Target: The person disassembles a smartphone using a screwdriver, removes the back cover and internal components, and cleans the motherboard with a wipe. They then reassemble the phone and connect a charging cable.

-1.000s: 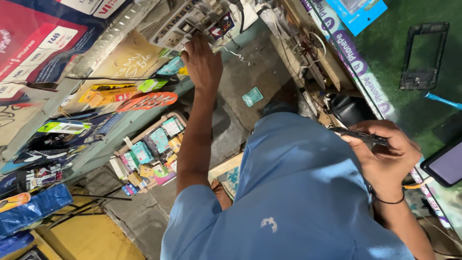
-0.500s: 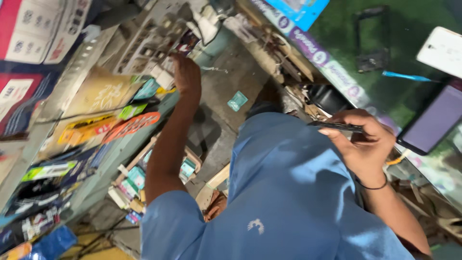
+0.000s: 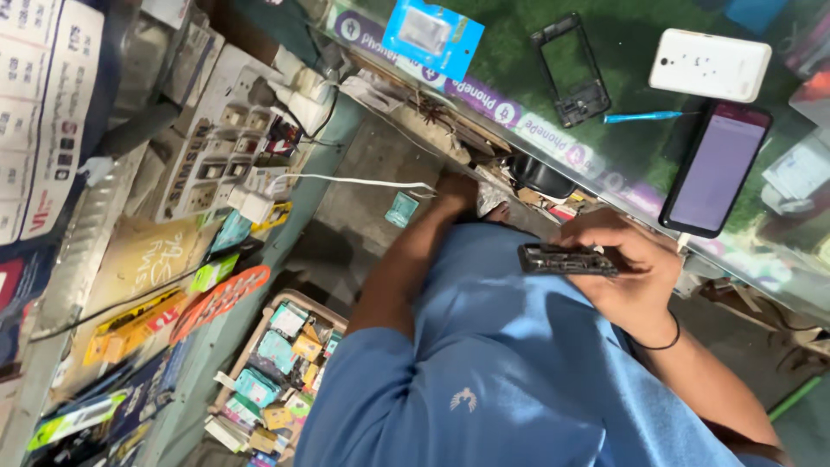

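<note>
The right hand (image 3: 627, 277) is closed around a dark opened phone body (image 3: 566, 259), held flat and edge-on to the camera, with the fingers wrapped over its right end and the thumb on top. The phone body sits just below the edge of the glass counter (image 3: 622, 138), over the person's blue shirt (image 3: 484, 372).

The left hand (image 3: 454, 192) is extended down to the cluttered ledge under the counter edge. Its fingers are hidden among the parts there, so its degree of opening and any contents cannot be determined.

Changes against the earlier frames:
- One second ago the left hand was raised to the switch board (image 3: 220, 147) on the wall; it now rests well apart from that board, near the counter edge.
- A white cable (image 3: 363, 182) now runs from the board area toward the left hand.
- The right hand keeps the same grip on the phone body (its position relative to the torso is nearly unchanged).
- The view has swung, so more of the counter shows.

On the counter lie a black phone frame (image 3: 572, 69), a white phone (image 3: 711, 64) face down, a blue tool (image 3: 644, 116) and a dark phone with a lit screen (image 3: 716, 169). On the floor, a box of small packets (image 3: 277, 372) stands beside the left arm
</note>
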`<state>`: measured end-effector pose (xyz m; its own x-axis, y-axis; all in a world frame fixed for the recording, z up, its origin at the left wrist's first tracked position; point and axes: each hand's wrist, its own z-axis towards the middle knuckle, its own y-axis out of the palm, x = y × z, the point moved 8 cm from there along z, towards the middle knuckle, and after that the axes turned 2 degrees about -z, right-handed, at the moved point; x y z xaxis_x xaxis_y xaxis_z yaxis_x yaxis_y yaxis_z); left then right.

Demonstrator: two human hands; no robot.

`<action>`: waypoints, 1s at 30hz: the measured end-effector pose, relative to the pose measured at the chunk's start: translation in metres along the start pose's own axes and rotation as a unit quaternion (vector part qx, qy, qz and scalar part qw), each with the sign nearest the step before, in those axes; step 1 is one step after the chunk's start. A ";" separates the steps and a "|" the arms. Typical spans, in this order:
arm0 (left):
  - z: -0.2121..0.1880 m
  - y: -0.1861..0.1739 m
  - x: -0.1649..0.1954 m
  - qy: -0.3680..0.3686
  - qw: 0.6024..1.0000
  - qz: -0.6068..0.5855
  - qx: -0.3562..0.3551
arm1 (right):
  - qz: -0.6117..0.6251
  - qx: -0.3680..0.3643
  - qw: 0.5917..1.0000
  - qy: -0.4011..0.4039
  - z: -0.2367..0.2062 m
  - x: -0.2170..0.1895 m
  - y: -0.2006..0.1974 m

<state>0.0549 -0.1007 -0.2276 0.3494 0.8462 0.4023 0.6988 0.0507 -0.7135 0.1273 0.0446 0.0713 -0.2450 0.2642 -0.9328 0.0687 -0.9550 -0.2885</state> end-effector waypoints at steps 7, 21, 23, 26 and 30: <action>0.007 0.018 0.150 0.242 0.946 -0.162 -0.145 | -0.001 0.007 1.000 0.002 -0.005 -0.010 -0.001; -0.029 0.038 0.267 0.371 0.878 -0.234 -0.190 | -0.029 0.035 0.999 -0.004 -0.025 -0.023 -0.018; -0.053 0.038 0.276 0.399 0.853 -0.257 -0.216 | -0.033 0.038 0.999 -0.013 -0.026 -0.032 -0.026; -0.094 0.019 0.279 0.434 0.809 -0.309 -0.249 | -0.035 0.045 0.998 -0.002 -0.030 -0.044 -0.044; -0.130 -0.053 0.232 0.390 0.832 -0.363 -0.155 | 0.042 0.050 0.997 0.034 -0.040 -0.046 -0.063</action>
<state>0.1799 0.0245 -0.0218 -0.0205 0.0441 0.9988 0.9878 0.1555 0.0134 0.1726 0.0978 0.1240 -0.1767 0.1885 -0.9660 -0.0108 -0.9818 -0.1896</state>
